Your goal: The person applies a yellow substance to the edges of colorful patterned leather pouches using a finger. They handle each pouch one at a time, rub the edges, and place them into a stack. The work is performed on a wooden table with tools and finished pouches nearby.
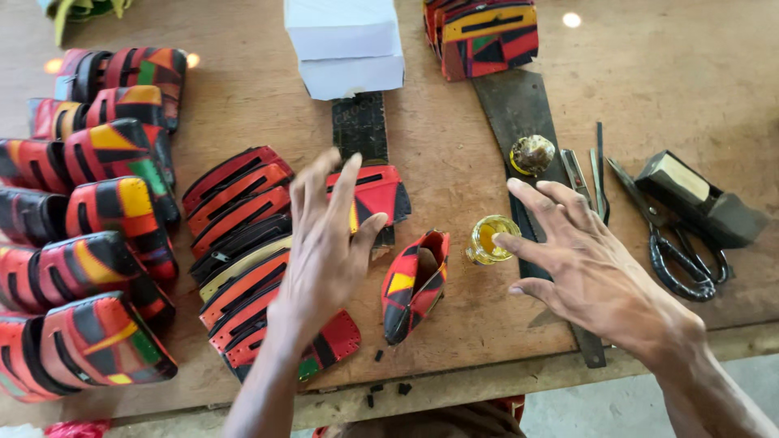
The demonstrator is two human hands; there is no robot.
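Seen from the head camera, a person is leaning over a worn wooden workbench, both bare hands hovering above it with fingers spread and gripping nothing. The left hand is hanging, slightly blurred, over a fanned row of flat red, orange and black patchwork pieces, its fingertips reaching across a red piece with a black slot that is lying just beyond. The right hand is opening palm down, its index fingertip hovering just beside a small glass jar of yellow liquid.

Between the two hands, a folded patchwork pouch in red, black and yellow is resting on the bench, near the front edge and touching neither hand. Small black scraps are lying along that edge below it.

A dark strip of leather is running under the right hand, a round, crusted lid or knob sitting on it. To the right, thin metal tools, black-handled scissors and a dark block with a pale top are lying close together.

Finished patchwork pouches are crowding the left side in overlapping rows. At the far edge, white boxes are stacked beside another bundle of patchwork pieces.
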